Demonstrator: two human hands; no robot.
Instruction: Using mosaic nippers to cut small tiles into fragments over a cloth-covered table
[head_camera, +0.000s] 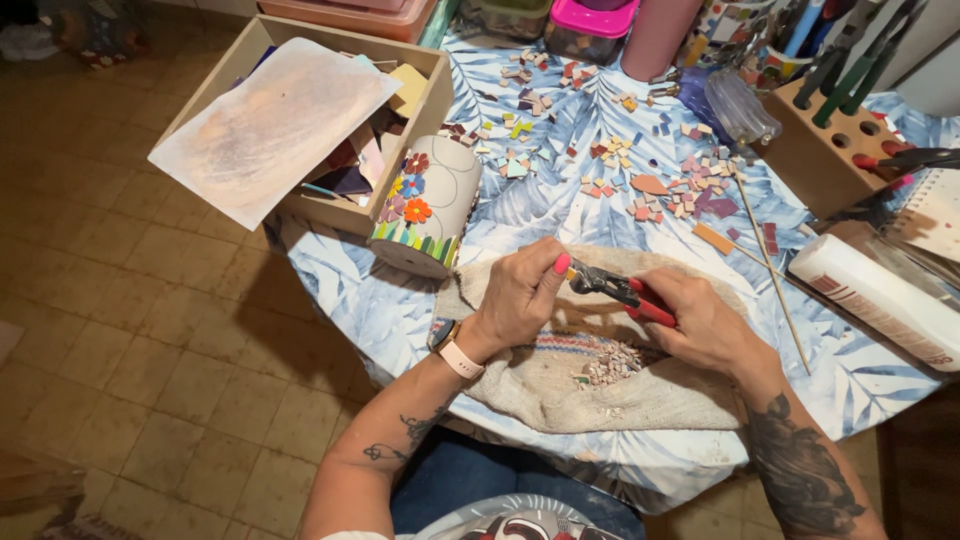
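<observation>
My right hand (700, 322) grips red-handled tile nippers (622, 290), jaws pointing left. My left hand (520, 292), with pink nails and a watch on the wrist, pinches a small tile piece at the jaws. Both hands hover over a beige cloth (560, 385) that holds a heap of tile chips (608, 366). A white cylinder pot (430, 205) decorated with mosaic flowers and a green zigzag band lies just left of my left hand.
Several small coloured tile pieces (610, 150) lie across the blue leaf-print tablecloth (350, 300). A wooden box (330, 110) with a large pale sheet sits at the left. A white glue bottle (880, 300), a thin wooden stick (770, 265) and a wooden tool holder (820, 150) stand at the right.
</observation>
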